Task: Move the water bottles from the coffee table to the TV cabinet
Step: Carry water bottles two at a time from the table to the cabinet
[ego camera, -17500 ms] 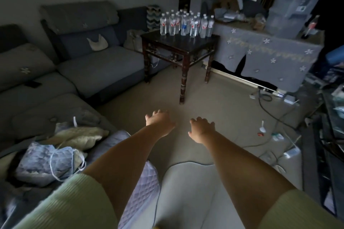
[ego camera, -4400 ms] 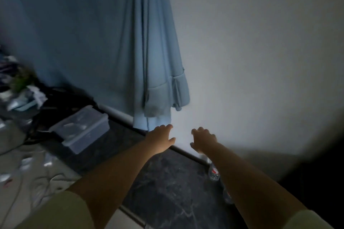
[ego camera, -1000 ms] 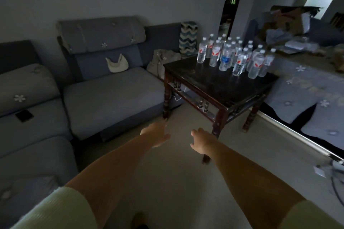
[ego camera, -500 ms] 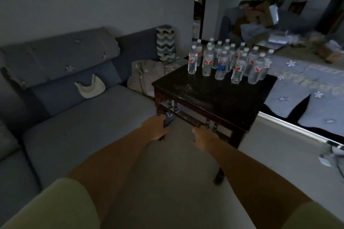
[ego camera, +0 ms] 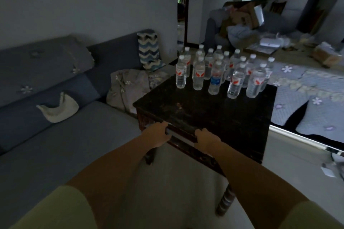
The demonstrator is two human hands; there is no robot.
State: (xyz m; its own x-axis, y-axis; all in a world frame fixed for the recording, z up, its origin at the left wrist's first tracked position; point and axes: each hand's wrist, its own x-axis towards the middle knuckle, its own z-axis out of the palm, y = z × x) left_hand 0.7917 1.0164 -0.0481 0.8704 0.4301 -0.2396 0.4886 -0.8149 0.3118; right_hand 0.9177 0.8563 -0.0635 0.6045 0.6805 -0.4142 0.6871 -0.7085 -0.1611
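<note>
Dark wood worktop (ego camera: 195, 109) carries the water bottles (ego camera: 216, 72) upright at its far edge, so with my left hand (ego camera: 157, 136) and right hand (ego camera: 207, 140) loose and empty, I reach past the near edge for the closest two.

The water bottles (ego camera: 221, 72) stand upright in a tight cluster on the far part of the counter (ego camera: 204, 115), the nearer part bare. The left hand (ego camera: 157, 135) and the right hand (ego camera: 207, 140) are side by side at the counter's near edge. A sofa (ego camera: 70, 135) runs along the counter's left side, with a bundle of cloth (ego camera: 128, 89) on it just beside the counter's far left corner. A quilt-draped surface (ego camera: 305, 87) lies to the right, behind the counter.
</note>
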